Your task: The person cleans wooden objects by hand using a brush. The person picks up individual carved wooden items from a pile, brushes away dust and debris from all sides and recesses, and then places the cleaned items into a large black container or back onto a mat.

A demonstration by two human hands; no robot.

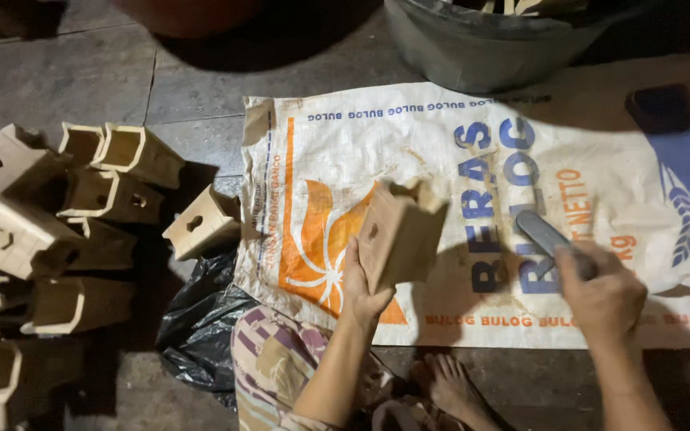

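The left hand was wrapped around the lower edge of a small open-ended wooden box, thumb on the near face and fingers behind, holding it tilted up above a white woven sack spread flat on the floor. The box had a small hole in its facing side and a notched top edge. The right hand was closed around the handle end of a flat grey file-like tool, whose rounded blade pointed up and to the left, close over the sack and well apart from the box.

The sack carried blue and orange print and lay across grey stone floor tiles. To the left of it, 1 more wooden box sat just beside the sack's edge, and beyond that a loose heap of similar boxes lay tumbled on their sides, most showing a cut-out hole. A crumpled black plastic bag rested between the heap and the person's knee. A dark grey tub stood at the far edge of the sack. The person's bare foot and a patterned, striped garment showed at the bottom.
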